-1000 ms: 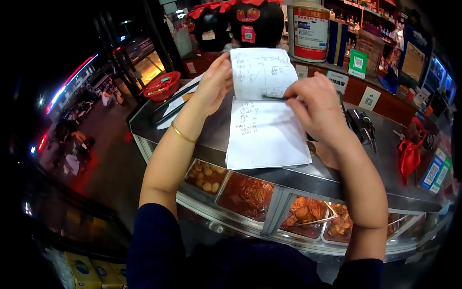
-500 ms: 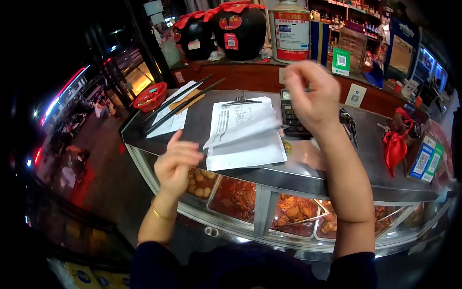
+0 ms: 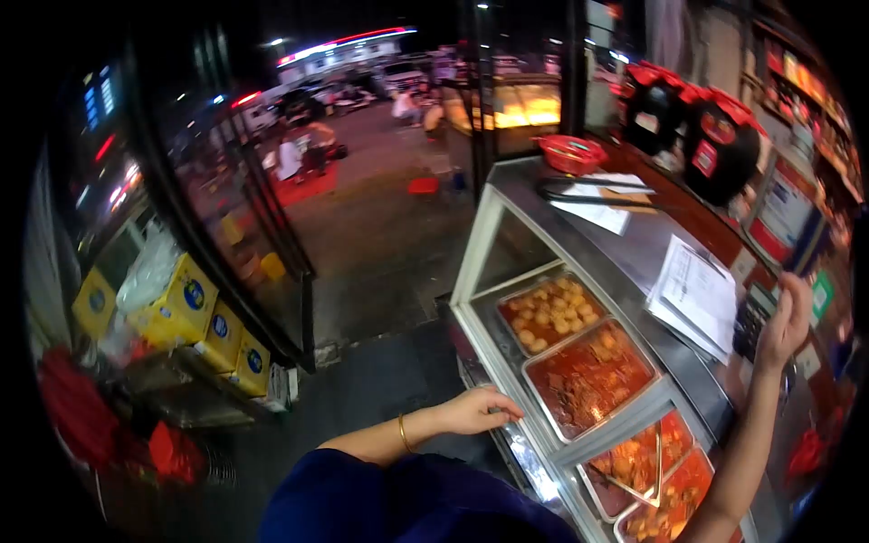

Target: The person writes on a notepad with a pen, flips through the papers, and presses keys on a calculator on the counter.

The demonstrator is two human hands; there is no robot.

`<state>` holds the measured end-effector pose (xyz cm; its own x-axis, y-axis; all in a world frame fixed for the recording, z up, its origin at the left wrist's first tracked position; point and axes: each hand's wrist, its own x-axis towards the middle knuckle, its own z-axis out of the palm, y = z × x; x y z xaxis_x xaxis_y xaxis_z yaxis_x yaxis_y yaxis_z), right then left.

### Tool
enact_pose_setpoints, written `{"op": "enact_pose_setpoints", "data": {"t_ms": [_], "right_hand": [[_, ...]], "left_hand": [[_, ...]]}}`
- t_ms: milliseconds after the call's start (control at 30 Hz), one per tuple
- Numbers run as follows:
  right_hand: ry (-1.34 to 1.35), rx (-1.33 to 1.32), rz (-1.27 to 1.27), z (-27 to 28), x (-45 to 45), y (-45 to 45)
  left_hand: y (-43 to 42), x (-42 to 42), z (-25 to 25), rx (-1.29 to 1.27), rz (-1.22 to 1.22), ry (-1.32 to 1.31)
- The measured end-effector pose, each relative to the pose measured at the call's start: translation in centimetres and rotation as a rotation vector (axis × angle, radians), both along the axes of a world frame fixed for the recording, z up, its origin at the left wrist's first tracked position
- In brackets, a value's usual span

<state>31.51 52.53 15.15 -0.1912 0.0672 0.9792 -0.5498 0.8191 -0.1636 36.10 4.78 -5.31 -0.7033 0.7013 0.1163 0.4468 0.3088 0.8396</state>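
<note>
My left hand [image 3: 478,412] hovers by the front edge of the glass food case [image 3: 484,249], fingers loosely stretched and holding nothing. At the right, my right hand [image 3: 784,328] is raised over the counter with its fingers pointing up, somewhat blurred; nothing shows in it. Nearest to it lie a dark calculator [image 3: 749,324], partly hidden, and a clipboard of written papers [image 3: 695,299]. Behind the glass are a tray of round eggs [image 3: 554,308], a tray of red stew [image 3: 593,376] and further trays of red food, with metal tongs [image 3: 658,466] across one.
Black tongs [image 3: 602,197] rest on paper near a red basket [image 3: 572,154]. Dark jars [image 3: 720,149] with red covers stand behind the counter. Yellow boxes [image 3: 176,303] are stacked at the left by the glass door [image 3: 262,208]. Outside, people sit near a red stool [image 3: 422,185].
My view has swung left toward the doorway. My left hand has moved from beside the papers to the case's front edge. My right hand's curled fingers have straightened.
</note>
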Motion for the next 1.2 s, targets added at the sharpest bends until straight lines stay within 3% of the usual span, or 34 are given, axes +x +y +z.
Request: {"op": "enact_pose_setpoints", "data": {"t_ms": [67, 133, 167, 267, 367, 433, 500, 533, 600, 767, 967, 1033, 1200], "right_hand": [[-0.02, -0.076, 0.129, -3.9, 0.0, -3.6], [-0.146, 0.188, 0.056, -7.3, 2.6, -11.8], [-0.211, 0.103, 0.146, -9.5, 3.7, -17.4], [-0.343, 0.224, 0.26, -16.1, 5.8, -30.5], [-0.554, -0.077, 0.409, -21.2, 7.7, -40.7], [-0.662, -0.238, 0.436, -22.9, 8.9, -45.6], [-0.704, -0.222, 0.391, -23.5, 10.0, -49.0], [-0.733, -0.192, 0.373, -23.1, 10.7, -50.4], [-0.761, -0.198, 0.347, -24.3, 11.8, -52.5], [-0.863, -0.327, 0.384, -25.3, 14.5, -56.0], [-0.907, -0.33, 0.41, -24.8, 18.5, -58.1], [-0.903, -0.34, 0.436, -24.1, 21.5, -57.2], [-0.891, -0.584, 0.205, -24.7, 33.2, -52.1]], "left_hand": [[-2.6, 0.7, -1.3, 0.117, 0.036, -0.129], [-4.8, 0.8, -1.4, 0.103, 0.057, -0.124], [-5.7, 1.0, -0.9, 0.194, 0.038, -0.157], [-7.8, 1.2, -2.0, 0.499, -0.03, -0.449], [-11.0, 2.1, -3.6, 0.814, 0.018, -0.653], [-14.0, 2.9, -4.6, 0.763, 0.076, -0.717], [-16.4, 4.2, -5.2, 0.732, 0.083, -0.759], [-16.8, 5.0, -6.6, 0.848, 0.017, -0.807], [-18.8, 6.2, -8.2, 0.733, 0.044, -0.874], [-22.6, 8.4, -7.7, 0.799, -0.019, -0.887], [-25.8, 11.6, -6.5, 0.645, 0.022, -0.954], [-24.8, 14.4, -7.5, 0.7, 0.0, -0.951], [-20.3, 21.7, -8.5, 0.488, -0.179, -0.956]]}}
